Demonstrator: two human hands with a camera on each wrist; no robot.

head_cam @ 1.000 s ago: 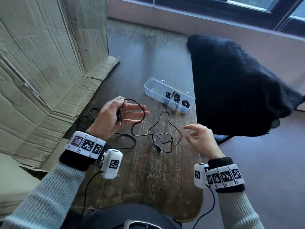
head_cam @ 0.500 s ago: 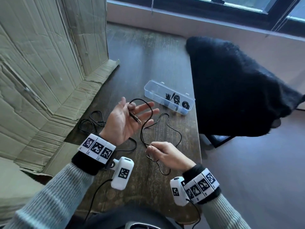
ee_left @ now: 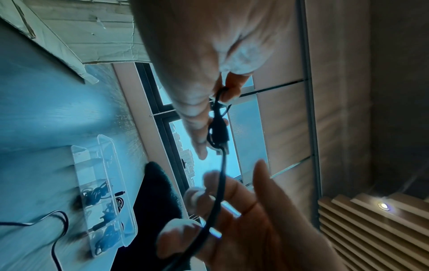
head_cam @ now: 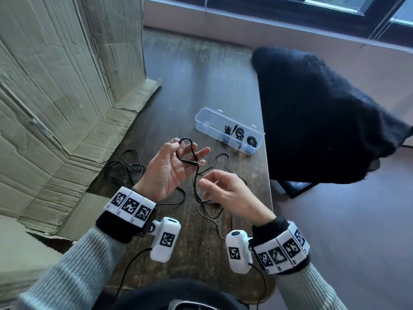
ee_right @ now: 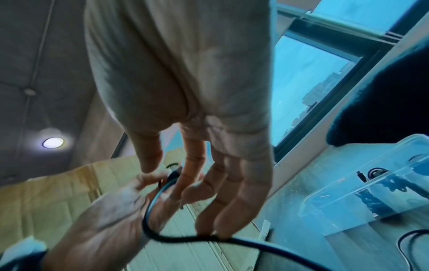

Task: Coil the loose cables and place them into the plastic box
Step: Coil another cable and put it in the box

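We are finding the left hand [head_cam: 166,173] pinching the cable [head_cam: 196,175] near its plug while the right hand [head_cam: 225,193] is hooking the slack over the table [head_cam: 201,86], and we are judging it light and limp, best gripped near the plug.

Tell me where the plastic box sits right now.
In the head view the plastic box stands open on the table's right edge, beyond both hands, next to the black furry chair.

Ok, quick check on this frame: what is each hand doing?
Left hand: holds the black cable, a loop of it round the fingers.
Right hand: fingers curled round the same cable, lower down.
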